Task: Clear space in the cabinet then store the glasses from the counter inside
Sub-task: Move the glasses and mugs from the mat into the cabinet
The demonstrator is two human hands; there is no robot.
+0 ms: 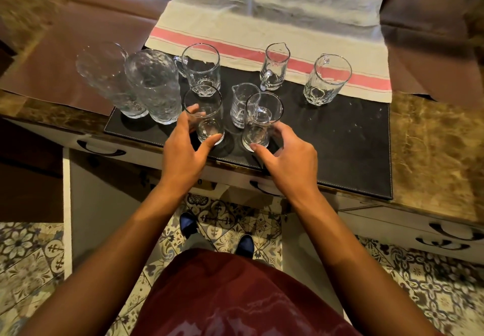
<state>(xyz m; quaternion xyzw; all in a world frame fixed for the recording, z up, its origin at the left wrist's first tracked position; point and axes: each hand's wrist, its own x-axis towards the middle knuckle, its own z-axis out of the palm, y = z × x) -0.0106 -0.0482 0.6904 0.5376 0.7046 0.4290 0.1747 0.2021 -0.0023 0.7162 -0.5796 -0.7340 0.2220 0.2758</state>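
Both forearms reach forward from the person's body, one to each of the two nearest glasses on the black mat [340, 136]. Left hand [183, 150] curls around a plain tumbler [207, 115], thumb low on its base; right hand [288, 157] wraps a handled glass [262, 121], likely so two travel per trip. Six more glasses stand behind, some on the striped towel [262, 21]. No cabinet interior shows.

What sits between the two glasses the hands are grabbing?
In the head view, a small spouted glass jug stands between the left glass and right glass, slightly behind them.
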